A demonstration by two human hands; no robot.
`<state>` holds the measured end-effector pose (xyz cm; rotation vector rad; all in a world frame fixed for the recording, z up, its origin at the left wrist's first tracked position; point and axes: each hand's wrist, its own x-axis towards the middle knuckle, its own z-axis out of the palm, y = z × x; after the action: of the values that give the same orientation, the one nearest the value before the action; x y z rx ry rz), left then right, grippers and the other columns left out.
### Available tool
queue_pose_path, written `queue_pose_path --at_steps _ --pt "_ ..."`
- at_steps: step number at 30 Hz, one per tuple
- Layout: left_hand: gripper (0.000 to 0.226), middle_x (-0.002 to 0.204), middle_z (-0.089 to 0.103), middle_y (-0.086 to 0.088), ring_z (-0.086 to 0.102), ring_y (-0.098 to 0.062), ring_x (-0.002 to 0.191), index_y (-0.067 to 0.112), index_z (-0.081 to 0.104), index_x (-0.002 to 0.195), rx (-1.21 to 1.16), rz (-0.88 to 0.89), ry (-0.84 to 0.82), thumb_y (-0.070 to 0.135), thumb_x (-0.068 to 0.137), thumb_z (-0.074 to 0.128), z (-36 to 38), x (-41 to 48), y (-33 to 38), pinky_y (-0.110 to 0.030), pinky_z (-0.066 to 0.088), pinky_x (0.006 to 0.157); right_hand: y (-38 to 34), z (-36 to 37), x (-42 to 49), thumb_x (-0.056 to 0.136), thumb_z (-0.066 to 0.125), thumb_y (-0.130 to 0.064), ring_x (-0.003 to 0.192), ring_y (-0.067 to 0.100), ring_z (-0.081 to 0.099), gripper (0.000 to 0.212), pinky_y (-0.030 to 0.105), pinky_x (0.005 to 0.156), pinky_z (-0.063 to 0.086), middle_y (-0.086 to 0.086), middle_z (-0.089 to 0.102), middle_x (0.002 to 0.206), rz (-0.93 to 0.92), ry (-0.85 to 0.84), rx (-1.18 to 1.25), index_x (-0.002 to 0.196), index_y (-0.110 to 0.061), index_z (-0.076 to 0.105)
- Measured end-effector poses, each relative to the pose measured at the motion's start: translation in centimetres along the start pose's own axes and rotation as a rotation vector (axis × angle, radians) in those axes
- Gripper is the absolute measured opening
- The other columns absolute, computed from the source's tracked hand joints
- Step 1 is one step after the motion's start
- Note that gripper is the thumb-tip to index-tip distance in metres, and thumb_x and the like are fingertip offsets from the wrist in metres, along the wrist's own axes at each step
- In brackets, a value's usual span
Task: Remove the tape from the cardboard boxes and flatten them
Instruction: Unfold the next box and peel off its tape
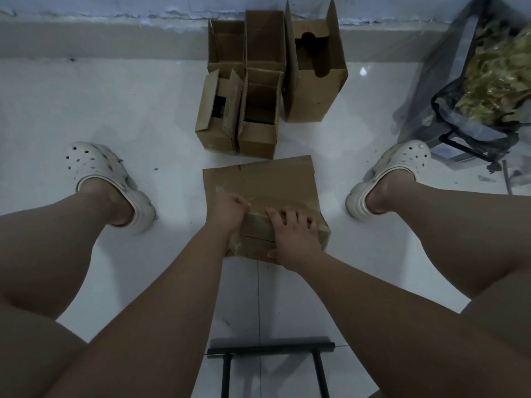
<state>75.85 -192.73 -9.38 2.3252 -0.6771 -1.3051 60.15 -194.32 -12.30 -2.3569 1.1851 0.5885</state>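
While my left grip (230, 209) pinches tape (260, 206) on the near box (267, 182), right grip (290, 229) pressing open-fingered, five boxes (313, 76) beyond stand unflattened.

One wide-angle camera on my head looks steeply down and a little forward at the floor (129, 110) close below me; the wall's (86, 4) base runs across the frame's top edge.

Your left hand (228, 209) curls at the top edge of the brown cardboard box (267, 185) between your feet. Its fingertips are tucked from sight, so whether they pinch anything cannot be told. The clear plastic bag of yellowish scraps (488, 81) runs off the right edge, and the black metal tube frame (270, 349) off the bottom.
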Motion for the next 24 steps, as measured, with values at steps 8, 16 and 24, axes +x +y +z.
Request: queue_pose_path --at_steps 8,16,24 --pt "0.013 0.087 0.053 0.002 0.049 -0.013 0.079 0.016 0.057 0.095 0.363 0.205 0.116 0.023 0.099 0.046 1.5 -0.3 -0.1 -0.026 0.035 0.071 0.6 -0.7 0.4 0.081 0.070 -0.046 0.138 0.035 0.022 0.090 0.056 0.111 0.016 0.010 0.023 0.150 0.001 -0.060 0.023 0.149 -0.030 0.013" --pt "0.013 0.085 0.055 0.006 0.051 -0.009 0.079 0.019 0.053 0.092 -0.003 0.233 0.051 0.021 0.100 0.042 1.5 -0.8 -0.2 -0.018 0.035 0.062 1.6 -1.6 1.4 0.077 0.065 -0.055 0.142 0.037 0.015 0.097 0.062 0.112 0.005 0.013 0.015 0.154 0.031 -0.123 0.013 0.148 -0.037 0.003" --pt "0.067 0.137 0.045 -0.003 0.046 -0.019 0.121 0.029 0.021 0.148 -0.597 0.050 -0.004 0.019 0.093 0.058 -0.2 -1.1 1.5 -0.027 0.041 0.086 1.8 -1.1 0.5 0.071 0.064 -0.071 0.147 0.033 0.002 0.122 0.064 0.110 -0.006 0.012 0.000 0.159 -0.034 0.062 -0.072 0.140 -0.042 -0.032"
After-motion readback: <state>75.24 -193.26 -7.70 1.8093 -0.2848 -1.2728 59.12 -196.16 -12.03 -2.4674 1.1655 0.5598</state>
